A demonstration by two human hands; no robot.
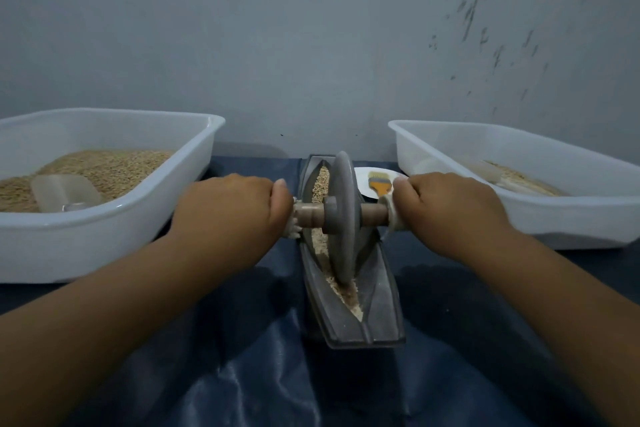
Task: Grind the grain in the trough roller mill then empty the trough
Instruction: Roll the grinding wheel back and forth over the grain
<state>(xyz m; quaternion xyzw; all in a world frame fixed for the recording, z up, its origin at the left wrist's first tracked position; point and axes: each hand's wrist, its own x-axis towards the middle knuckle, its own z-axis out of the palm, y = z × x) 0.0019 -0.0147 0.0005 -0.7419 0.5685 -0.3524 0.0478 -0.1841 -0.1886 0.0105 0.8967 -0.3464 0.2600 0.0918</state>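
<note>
Grinding wheel (341, 218) upright in grain-filled trough (377, 302), midway between left hand (235, 208) and right hand (446, 208), both clenched round its axle ends.

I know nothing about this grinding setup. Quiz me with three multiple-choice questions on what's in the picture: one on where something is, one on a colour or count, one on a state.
1. Where is the scoop?
A. In the left tub
B. In the trough
C. On the plate

2. What colour is the brush handle?
A. Blue
B. Orange
C. Green

3. What are the hands doing?
A. Resting open on the cloth
B. Gripping the wheel's axle
C. Lifting a tub

Answers:
1 A: the scoop lies on the grain in the left tub.
2 B: the brush on the plate has an orange handle.
3 B: the left hand and right hand each curl round an end of the axle.
</note>
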